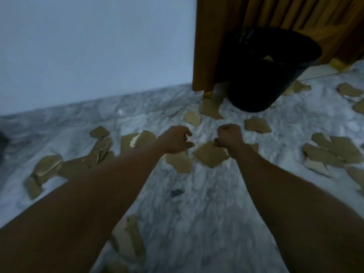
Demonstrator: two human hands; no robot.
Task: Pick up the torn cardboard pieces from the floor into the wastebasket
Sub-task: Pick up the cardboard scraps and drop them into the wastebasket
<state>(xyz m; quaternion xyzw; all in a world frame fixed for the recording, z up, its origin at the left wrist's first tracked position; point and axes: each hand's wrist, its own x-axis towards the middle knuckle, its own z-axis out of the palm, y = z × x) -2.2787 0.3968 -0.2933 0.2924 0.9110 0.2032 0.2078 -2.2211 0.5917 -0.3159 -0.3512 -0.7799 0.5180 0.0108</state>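
Note:
Several torn brown cardboard pieces lie scattered over the grey marble floor point(197, 209). The black wastebasket point(256, 91) with a dark liner stands at the back right, and a brown scrap point(268, 58) shows inside it. Both my arms reach forward. My left hand point(177, 139) hovers with its fingers curled apart and holds nothing; a cardboard piece point(179, 162) lies just below it. My right hand point(229, 135) is curled into a fist, its lower knuckles at the top edge of another flat piece point(209, 156). Nothing is visible inside the fist.
A pale wall point(88, 46) runs along the back left. Brown wooden furniture point(204, 46) and a pleated curtain point(315, 14) stand behind the wastebasket. Overlapping cardboard piles lie at left point(47, 166), right point(332, 150) and near my left elbow point(128, 239).

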